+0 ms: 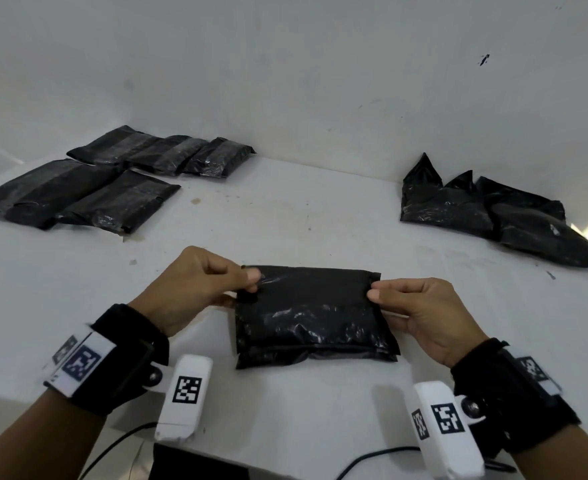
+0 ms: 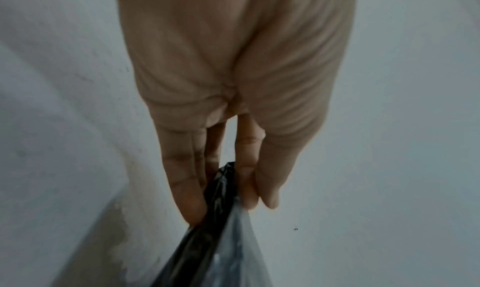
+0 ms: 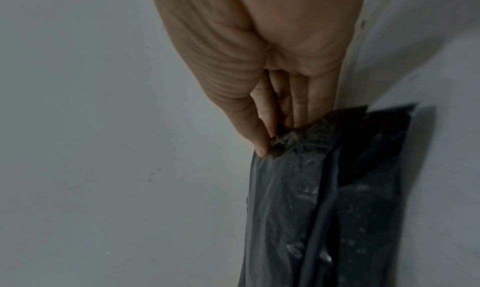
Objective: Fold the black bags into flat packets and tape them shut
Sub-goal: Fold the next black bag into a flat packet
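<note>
Your left hand [image 1: 195, 289] and right hand [image 1: 420, 313] each pinch a far corner of the folded bag [image 1: 313, 317] on the table [image 1: 285, 216]. Pull evenly to keep it flat.

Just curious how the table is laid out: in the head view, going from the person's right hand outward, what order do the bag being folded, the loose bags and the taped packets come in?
1. The bag being folded, pinched by the right hand itself.
2. The loose bags, back right of the table.
3. The taped packets, far left.
</note>
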Tool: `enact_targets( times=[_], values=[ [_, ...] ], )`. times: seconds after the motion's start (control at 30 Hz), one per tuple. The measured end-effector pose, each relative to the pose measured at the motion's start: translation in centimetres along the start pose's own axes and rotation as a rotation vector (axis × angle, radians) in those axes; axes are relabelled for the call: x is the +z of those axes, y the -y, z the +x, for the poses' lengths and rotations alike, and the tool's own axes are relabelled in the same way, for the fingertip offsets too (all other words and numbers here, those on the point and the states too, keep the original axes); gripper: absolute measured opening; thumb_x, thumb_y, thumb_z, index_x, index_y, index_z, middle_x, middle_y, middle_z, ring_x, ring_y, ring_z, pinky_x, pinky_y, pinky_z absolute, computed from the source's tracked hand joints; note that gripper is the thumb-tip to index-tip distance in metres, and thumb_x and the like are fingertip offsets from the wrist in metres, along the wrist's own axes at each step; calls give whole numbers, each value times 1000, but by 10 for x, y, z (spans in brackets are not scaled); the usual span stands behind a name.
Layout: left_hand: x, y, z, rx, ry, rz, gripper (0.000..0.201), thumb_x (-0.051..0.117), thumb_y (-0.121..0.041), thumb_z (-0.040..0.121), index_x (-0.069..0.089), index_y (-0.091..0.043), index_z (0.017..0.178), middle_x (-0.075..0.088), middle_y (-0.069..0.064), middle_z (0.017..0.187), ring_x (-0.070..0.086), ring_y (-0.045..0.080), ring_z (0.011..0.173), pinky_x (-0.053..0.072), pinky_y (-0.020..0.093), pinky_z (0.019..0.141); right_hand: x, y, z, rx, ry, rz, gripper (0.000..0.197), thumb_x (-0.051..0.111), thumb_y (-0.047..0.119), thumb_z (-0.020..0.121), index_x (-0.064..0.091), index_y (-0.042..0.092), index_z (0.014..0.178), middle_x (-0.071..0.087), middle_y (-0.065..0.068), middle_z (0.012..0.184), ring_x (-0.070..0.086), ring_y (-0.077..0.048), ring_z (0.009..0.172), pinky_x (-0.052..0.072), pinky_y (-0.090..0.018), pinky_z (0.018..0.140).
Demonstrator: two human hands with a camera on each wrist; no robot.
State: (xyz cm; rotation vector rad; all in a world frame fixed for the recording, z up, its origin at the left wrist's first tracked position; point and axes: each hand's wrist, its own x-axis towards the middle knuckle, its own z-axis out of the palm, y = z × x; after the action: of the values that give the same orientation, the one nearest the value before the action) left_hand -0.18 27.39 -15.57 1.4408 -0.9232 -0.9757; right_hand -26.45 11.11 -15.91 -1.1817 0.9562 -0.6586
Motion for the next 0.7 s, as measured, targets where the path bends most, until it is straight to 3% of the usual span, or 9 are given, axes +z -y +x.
enact_targets(
  times=[0.07,0.13,0.3,0.37,0.43,0.5,0.6,0.7],
  values=[
    [6,0,3,18,-33,15,16,82,-7,67,74,3,78,73,20,80,69,22,75,55,23,68,1,-1,0,-1,-45,23,19,74,-10,74,70,-9,93,74,-21,85,73,-23,72,58,-26,59],
    [7,3,4,-5,-9,48,25,81,10,63,71,2,84,73,20,81,69,23,73,55,22,68,2,-2,-1,-2,-80,27,18,74,-12,74,70,-10,92,73,-22,83,72,-22,69,58,-25,57],
    [9,2,4,-28,-18,126,41,82,16,60,68,-1,95,74,8,85,69,19,76,54,22,68,1,-3,-2,-93,-128,-185,15,79,-5,74,73,-1,88,73,-19,83,71,-22,71,60,-30,65],
    [10,2,6,-38,-31,142,48,83,16,59,67,-4,99,73,9,89,70,21,76,54,23,67,1,-3,-1,-161,-134,-391,11,81,5,76,75,10,84,75,-12,81,70,-22,74,58,-36,67],
    [11,1,7,-53,-42,161,56,83,17,58,66,-8,105,71,14,96,70,21,74,55,25,65,2,0,-3,-226,-126,-588,9,81,13,78,74,18,81,73,-4,83,68,-19,76,52,-33,67],
    [13,0,7,-59,-57,178,62,82,18,58,64,-9,110,69,19,102,70,19,72,55,24,63,5,5,-8,-295,-134,-845,14,79,20,81,70,23,91,67,3,100,65,-17,89,50,-30,74],
    [14,-2,8,-77,-69,177,71,82,20,58,59,-12,117,67,21,105,70,19,72,56,24,61,11,13,-17,-519,-166,-1112,32,72,33,84,62,26,113,53,3,124,54,-16,113,47,-34,92],
    [15,-2,8,-89,-63,172,74,82,19,58,57,-14,120,67,21,106,72,21,73,56,23,61,25,17,-25,-648,63,-1183,64,56,61,85,46,29,139,36,3,150,32,-15,141,36,-38,110]
  ],
)
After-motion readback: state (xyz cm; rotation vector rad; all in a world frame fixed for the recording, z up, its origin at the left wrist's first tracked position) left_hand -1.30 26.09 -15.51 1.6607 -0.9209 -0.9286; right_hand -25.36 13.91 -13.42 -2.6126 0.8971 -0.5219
